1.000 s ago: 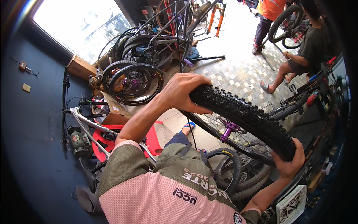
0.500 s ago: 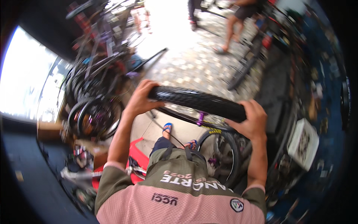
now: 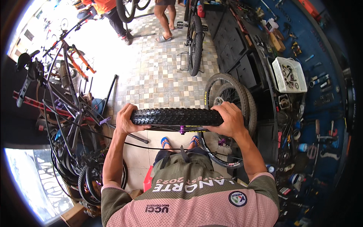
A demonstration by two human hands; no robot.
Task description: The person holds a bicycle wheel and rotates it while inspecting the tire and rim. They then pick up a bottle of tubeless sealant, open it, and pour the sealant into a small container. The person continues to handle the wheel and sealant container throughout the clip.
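Note:
A bicycle wheel with a black knobby tyre is held up in front of my body, seen nearly edge-on, its tread facing up and away. My left hand wraps round the tyre's left end, and my right hand grips its right end, thumbs on the near side. Below the tyre show thin spokes and a purple hub. The wheel's lower part is hidden. Near my right foot stands another wheel with a black tyre, partly behind my right forearm.
Several bicycles and frames crowd the left. Two worn tyred wheels lean by the black cabinets. A white basket of small parts sits on the right bench, beside a blue tool wall. Ahead, a bicycle stands near two people.
The wheel has gone from slanting down to the right to nearly level, both hands still on it. My view has turned to the right, showing more of the bench and tool wall.

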